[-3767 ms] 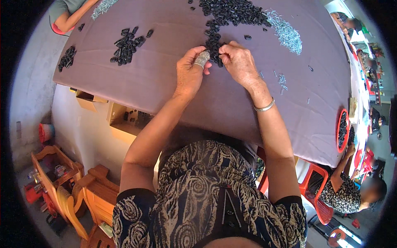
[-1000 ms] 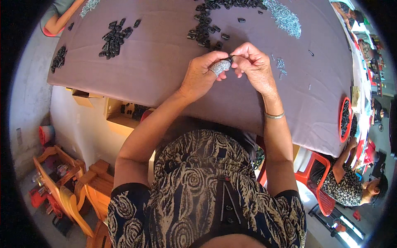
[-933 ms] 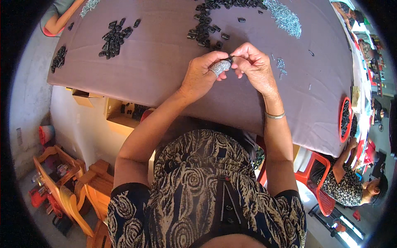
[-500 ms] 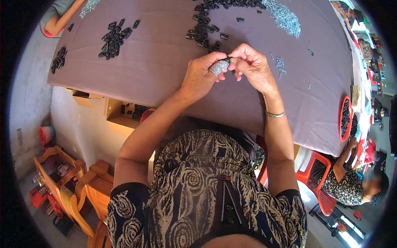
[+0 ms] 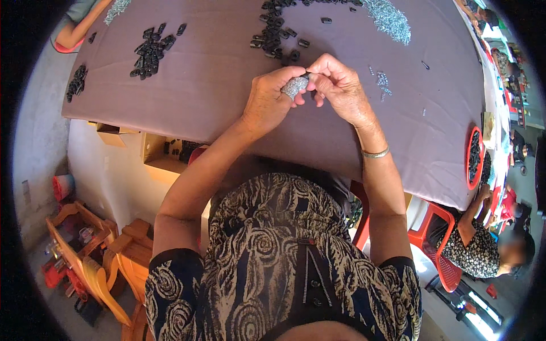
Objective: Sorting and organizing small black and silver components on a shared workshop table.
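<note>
Above the near part of the cloth-covered table, my left hand (image 5: 266,98) and my right hand (image 5: 343,94) meet with fingertips pinched together. Between them is a small black plastic part (image 5: 307,74), mostly hidden by the fingers. A speckled silver-grey wrap (image 5: 295,87) covers what looks like a finger of my left hand. Whether my right fingertips also hold a tiny metal piece cannot be made out. Just beyond my hands lies a cluster of small black parts (image 5: 273,31). To the right of my right hand is a small scatter of silver spring-like pieces (image 5: 383,84).
More black parts (image 5: 149,57) lie at left, and a large silver heap (image 5: 389,23) at far right. A red basket (image 5: 474,158) of black parts stands at the right edge. Another person (image 5: 469,244) sits at right by a red chair (image 5: 435,233). Wooden chairs (image 5: 102,273) stand lower left.
Both hands have shifted slightly left and up in the picture, along with a small shift of the whole view. The pinch on the black part stays.
</note>
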`<state>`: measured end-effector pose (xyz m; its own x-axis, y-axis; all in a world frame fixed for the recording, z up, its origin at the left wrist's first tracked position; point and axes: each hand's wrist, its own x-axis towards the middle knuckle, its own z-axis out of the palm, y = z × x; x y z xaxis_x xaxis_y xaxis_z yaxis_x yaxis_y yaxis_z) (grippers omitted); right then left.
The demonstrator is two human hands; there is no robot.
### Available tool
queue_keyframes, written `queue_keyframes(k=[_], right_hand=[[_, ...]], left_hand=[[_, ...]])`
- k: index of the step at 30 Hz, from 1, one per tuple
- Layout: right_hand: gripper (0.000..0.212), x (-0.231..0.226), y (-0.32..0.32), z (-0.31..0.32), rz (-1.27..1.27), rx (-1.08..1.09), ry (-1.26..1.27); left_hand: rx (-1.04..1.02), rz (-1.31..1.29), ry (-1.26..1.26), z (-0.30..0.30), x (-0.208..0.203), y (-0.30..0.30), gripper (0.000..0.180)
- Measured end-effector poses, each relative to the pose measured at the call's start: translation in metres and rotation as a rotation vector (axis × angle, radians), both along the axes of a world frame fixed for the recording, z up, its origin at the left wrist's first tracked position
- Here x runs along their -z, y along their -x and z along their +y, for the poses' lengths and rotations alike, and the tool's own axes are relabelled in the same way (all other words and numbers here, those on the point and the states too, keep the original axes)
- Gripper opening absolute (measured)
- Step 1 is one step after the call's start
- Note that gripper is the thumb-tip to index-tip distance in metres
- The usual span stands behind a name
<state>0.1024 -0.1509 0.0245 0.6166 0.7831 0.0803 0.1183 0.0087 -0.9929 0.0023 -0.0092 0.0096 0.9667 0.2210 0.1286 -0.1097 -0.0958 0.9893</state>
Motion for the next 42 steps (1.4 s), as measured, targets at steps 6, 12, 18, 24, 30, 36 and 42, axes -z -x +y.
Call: queue_keyframes(k=[6, 12, 18, 24, 30, 36, 42], right_hand=[[0.009, 0.001, 0.003, 0.007, -0.051, 0.052, 0.037], [0.006, -0.004, 0.004, 0.010, -0.196, 0.103, 0.140], [0.006, 0.005, 0.003, 0.006, -0.111, 0.088, 0.084], [0.011, -0.005, 0.004, 0.005, -0.003, 0.104, 0.028], [0.036, -0.009, 0.000, 0.008, 0.221, 0.167, -0.015], [0.061, -0.006, 0.008, 0.005, 0.373, 0.033, 0.097], [0.052, -0.005, 0.021, 0.013, 0.494, -0.019, 0.027]], left_hand=[[-0.074, -0.017, -0.083, -0.002, 0.004, -0.002, 0.035], [-0.133, -0.017, -0.186, -0.002, -0.002, -0.007, 0.040], [-0.073, 0.074, -0.023, -0.004, -0.001, -0.005, 0.026], [-0.062, 0.018, 0.015, -0.002, 0.001, -0.008, 0.025], [-0.052, -0.110, 0.091, 0.002, 0.004, -0.009, 0.026], [0.005, -0.368, -0.017, 0.005, 0.009, -0.013, 0.030], [0.058, -0.350, 0.015, 0.002, -0.002, -0.007, 0.030]])
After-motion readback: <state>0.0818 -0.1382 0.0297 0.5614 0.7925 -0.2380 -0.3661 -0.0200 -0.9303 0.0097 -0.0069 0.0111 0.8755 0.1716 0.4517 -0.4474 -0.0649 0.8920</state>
